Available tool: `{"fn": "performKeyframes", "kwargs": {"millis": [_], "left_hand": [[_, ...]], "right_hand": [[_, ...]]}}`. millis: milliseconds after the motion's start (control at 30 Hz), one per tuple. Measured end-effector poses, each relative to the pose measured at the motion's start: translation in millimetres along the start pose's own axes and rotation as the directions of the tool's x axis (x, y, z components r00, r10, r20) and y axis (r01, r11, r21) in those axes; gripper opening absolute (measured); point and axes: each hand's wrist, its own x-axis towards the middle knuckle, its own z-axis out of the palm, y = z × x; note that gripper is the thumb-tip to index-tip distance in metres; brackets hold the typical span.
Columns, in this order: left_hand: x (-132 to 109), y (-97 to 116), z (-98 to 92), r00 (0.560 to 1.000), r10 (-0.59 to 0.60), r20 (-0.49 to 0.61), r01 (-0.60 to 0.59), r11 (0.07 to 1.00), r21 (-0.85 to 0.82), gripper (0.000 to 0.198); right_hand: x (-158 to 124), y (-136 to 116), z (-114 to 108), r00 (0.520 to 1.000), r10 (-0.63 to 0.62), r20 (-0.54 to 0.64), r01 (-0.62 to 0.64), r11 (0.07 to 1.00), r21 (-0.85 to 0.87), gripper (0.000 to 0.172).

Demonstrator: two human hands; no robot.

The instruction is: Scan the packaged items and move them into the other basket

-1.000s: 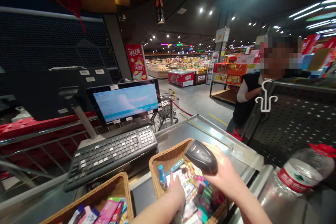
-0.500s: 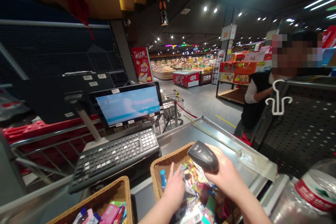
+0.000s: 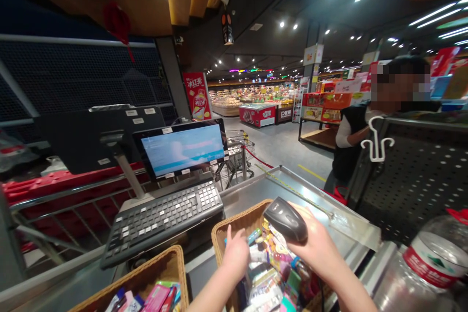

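Observation:
A black handheld barcode scanner (image 3: pixel 285 219) is gripped in my right hand (image 3: pixel 316 241), tilted over a brown wicker basket (image 3: pixel 243 215). Inside the basket lies a jumble of small packaged goods (image 3: pixel 268 287) in bright wrappers. My left hand (image 3: pixel 236 253) reaches into the left part of this basket, open, with one finger raised apart from the others. A bit of blue from a small item shows beside its fingers, mostly covered by the hand. The undersides of the left fingers are hidden.
A black keyboard (image 3: pixel 164 219) and a lit monitor (image 3: pixel 185 148) stand to the left. Another wicker basket (image 3: pixel 179 268) with small packages sits at front left. A large plastic bottle (image 3: pixel 427 263) stands at right, beside the metal counter (image 3: pixel 285 180). A person (image 3: pixel 347 141) is beyond the perforated panel (image 3: pixel 420 180).
My left hand has moved slightly left within the basket and now covers most of the blue item. My right hand still holds the scanner in nearly the same place. The view has shifted slightly.

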Motion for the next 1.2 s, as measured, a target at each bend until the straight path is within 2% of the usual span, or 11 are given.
{"fn": "performKeyframes", "kwargs": {"millis": [67,100,200,333,433,567,733,1000,1100,1200], "left_hand": [[-9,-9,-14.5,0.996,-0.009,-0.089,0.009,1.000,-0.006,0.020],[-15,-13,-24.8,0.985,0.001,-0.175,-0.003,1.000,-0.011,0.019],[-37,-24,-63.4,0.913,0.035,-0.407,-0.037,0.999,0.003,0.016],[-70,-34,-111.8,0.865,0.016,-0.501,0.004,0.999,0.040,0.018],[-92,-42,-133.2,0.853,-0.050,-0.519,0.069,0.997,0.018,0.023],[-117,-54,-145.9,0.843,-0.151,-0.517,0.149,0.988,-0.045,0.026],[-147,-64,-156.2,0.831,-0.218,-0.512,0.198,0.976,-0.095,0.027],[-194,-77,-173.0,0.792,-0.237,-0.563,0.225,0.970,-0.092,0.028],[-210,-83,-176.9,0.774,-0.249,-0.582,0.236,0.967,-0.100,0.028],[-224,-89,-179.5,0.763,-0.254,-0.595,0.240,0.965,-0.104,0.028]], "right_hand": [[-3,-1,1,1.000,-0.012,-0.016,0.012,1.000,0.003,0.058],[-5,-1,1,0.999,-0.022,-0.025,0.023,1.000,0.003,0.058],[-8,-4,6,0.997,-0.056,-0.045,0.055,0.998,-0.019,0.055],[-9,-13,15,0.992,-0.118,-0.046,0.117,0.993,-0.024,0.054],[-9,-23,21,0.988,-0.145,-0.043,0.146,0.989,0.002,0.055],[-11,-44,27,0.981,-0.193,-0.033,0.193,0.981,-0.006,0.053],[-16,-75,39,0.963,-0.255,0.083,0.259,0.965,-0.036,0.047],[-26,-108,64,0.936,-0.293,0.195,0.307,0.950,-0.048,0.057],[-29,-120,72,0.928,-0.315,0.201,0.329,0.943,-0.043,0.062],[-31,-133,77,0.914,-0.346,0.212,0.359,0.933,-0.028,0.059]]}}
